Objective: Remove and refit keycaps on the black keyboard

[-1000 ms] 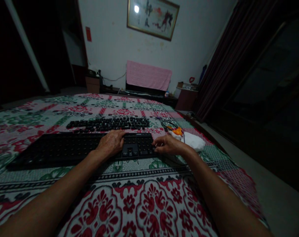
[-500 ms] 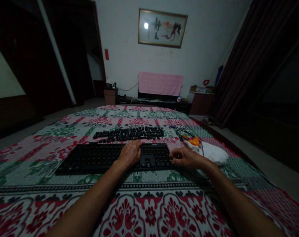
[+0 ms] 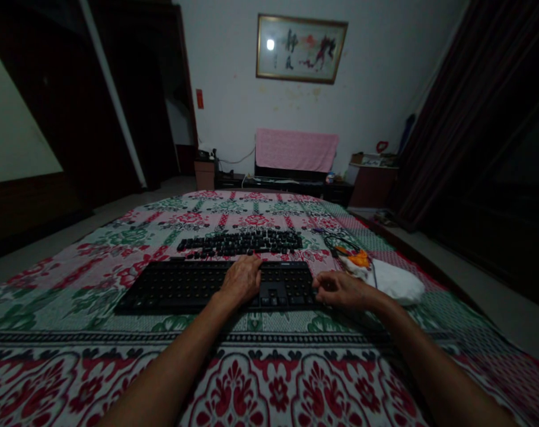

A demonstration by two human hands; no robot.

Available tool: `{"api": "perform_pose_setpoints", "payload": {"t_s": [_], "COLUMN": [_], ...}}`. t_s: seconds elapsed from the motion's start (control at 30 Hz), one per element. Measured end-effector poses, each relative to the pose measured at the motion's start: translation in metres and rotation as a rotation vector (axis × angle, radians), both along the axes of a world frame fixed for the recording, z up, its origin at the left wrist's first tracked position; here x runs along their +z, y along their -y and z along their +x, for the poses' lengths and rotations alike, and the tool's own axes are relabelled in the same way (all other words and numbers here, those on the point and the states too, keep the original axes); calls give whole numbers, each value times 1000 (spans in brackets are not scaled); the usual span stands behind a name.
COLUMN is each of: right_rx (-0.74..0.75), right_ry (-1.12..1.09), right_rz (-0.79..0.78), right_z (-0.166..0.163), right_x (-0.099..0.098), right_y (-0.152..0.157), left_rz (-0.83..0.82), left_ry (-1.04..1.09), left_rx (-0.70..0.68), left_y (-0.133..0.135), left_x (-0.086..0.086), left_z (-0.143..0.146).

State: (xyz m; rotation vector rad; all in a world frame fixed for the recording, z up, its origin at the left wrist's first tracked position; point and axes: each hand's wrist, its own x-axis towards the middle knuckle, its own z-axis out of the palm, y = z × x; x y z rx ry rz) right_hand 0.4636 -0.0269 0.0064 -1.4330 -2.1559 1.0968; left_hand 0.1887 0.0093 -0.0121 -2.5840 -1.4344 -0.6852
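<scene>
Over the last second the right hand (image 3: 343, 290) has drawn its fingers in, thumb and forefinger nearly meeting at the keyboard's (image 3: 175, 286) three o'clock end; whether they pinch anything I can't tell. The left hand (image 3: 242, 277) has stayed put, laid over the board just right of its middle, fingers bent toward twelve; I can't see if they grip. So the work looks little further on, I'd judge: the loose keycaps (image 3: 245, 242) lie at twelve as before, the white bundle (image 3: 398, 281) at three.
</scene>
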Motion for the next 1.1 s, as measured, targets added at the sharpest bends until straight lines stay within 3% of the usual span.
{"api": "perform_pose_setpoints", "payload": {"t_s": [0.33,0.63,1.1], "right_rx": [24,61,-223], "right_ry": [-109,-77,66], "right_rz": [-69,-64,100], "right_z": [4,0,-3], "right_x": [10,16,-14], "right_y": [7,14,-7], "left_rz": [-43,-24,-40], "left_ry": [3,5,28], "left_rx": [6,-9,-8], "left_y": [0,-1,2], "left_x": [2,1,4], "left_z": [-2,-3,-2]}}
